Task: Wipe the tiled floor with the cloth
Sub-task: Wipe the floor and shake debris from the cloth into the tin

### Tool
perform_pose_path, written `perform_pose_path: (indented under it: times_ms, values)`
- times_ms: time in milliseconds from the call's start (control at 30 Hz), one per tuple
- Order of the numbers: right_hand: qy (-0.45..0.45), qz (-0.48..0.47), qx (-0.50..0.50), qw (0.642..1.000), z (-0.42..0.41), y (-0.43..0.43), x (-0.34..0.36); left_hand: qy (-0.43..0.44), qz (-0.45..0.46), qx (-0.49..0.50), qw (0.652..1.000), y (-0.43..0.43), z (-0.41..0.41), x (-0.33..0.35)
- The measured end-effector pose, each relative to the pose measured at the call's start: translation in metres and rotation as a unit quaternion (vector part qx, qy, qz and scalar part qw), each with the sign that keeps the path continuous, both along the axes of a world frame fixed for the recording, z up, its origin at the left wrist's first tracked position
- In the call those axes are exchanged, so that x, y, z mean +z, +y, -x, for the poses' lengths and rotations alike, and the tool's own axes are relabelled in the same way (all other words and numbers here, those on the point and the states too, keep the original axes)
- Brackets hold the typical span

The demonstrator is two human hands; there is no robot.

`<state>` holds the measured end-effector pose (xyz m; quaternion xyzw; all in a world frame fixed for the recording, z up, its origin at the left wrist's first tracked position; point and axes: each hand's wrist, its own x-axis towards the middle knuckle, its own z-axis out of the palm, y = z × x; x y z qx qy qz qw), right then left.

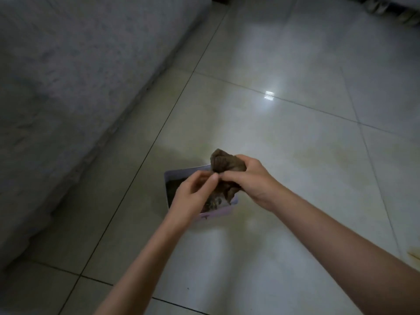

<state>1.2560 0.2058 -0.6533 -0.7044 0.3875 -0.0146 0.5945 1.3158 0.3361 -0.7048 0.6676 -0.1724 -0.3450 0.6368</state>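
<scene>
Nearest the camera, two bare forearms reach forward over the pale, glossy tiled floor (261, 258), whose dark grout lines run in a slanted grid. Both arms end above a small pale-purple box (217, 214) standing on the floor, with dark, wet-looking dirt inside it.

The left hand (193, 192) is over the box's middle. Its fingers are curled and its thumb tip presses against the near edge of the cloth (225, 163), pinching a fold there. The right hand (252, 178) is above the box's right side and grasps the cloth firmly, fingers wrapped round the bunched upper part. The cloth is brown and crumpled. It is held up in the air over the box's far right corner, clear of the floor, and a tail of it hangs down between the two hands toward the dirt.

Right of the box, a faint yellowish stain (322, 155) spreads across a tile. At the frame edge, nearer than the box and well to its right, is a small yellow patch (413, 254); what it is cannot be told.

Left of the box, well apart, a large grey sofa (68, 76) runs diagonally along the floor. Beyond the box, a bright glare (269, 95) sits on the tiles. Farther still, at the top right corner, lies some dark fabric (391, 7), too dim to identify.
</scene>
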Motion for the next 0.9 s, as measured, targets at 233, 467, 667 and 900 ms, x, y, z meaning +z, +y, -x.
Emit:
perform_pose_path:
  times_ms: [233, 467, 667, 900]
  values:
    - [0.054, 0.032, 0.148, 0.987, -0.010, -0.013, 0.015, 0.068, 0.088, 0.004, 0.994, -0.005, -0.039, -0.007]
    - [0.038, 0.333, 0.117, 0.935, -0.015, -0.007, 0.032, -0.011, 0.056, 0.055, 0.997, 0.009, -0.062, -0.005]
    - [-0.041, 0.431, 0.146, 0.890, -0.017, 0.005, 0.044, -0.091, 0.039, 0.085, 0.991, 0.018, -0.068, -0.001]
    - [-0.014, 0.531, 0.193, 0.825, -0.014, 0.017, 0.034, -0.151, -0.003, 0.085, 0.985, 0.029, -0.066, -0.001]
